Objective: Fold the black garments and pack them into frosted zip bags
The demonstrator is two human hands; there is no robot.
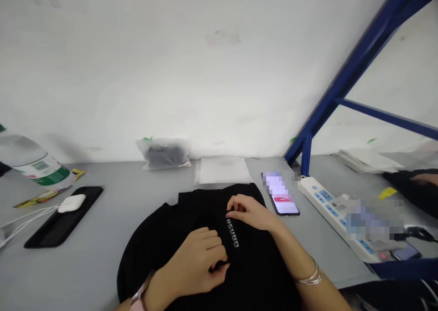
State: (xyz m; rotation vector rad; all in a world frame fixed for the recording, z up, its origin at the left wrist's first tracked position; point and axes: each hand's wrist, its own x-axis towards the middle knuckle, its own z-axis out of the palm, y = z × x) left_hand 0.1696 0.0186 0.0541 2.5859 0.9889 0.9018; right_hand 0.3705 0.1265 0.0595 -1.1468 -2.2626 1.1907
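A black garment [260, 270] with silvery block lettering [232, 232] lies spread over the table's front edge toward me. My left hand [200, 261], fingers curled, pinches a fold of the black cloth just left of the lettering's lower end. At the upper end of the lettering, my right hand [248, 210] pinches the same cloth between thumb and fingers. The garment's lower part runs out of the picture at the bottom.
Against the wall stand a frosted bag [166, 153] with something dark inside and a flat white packet [225, 170]. A lit phone [280, 194] and a power strip [337, 217] lie right, by a blue frame [328, 87]. Left are a bottle [37, 160], black phone [65, 220] and white earbud case [71, 203].
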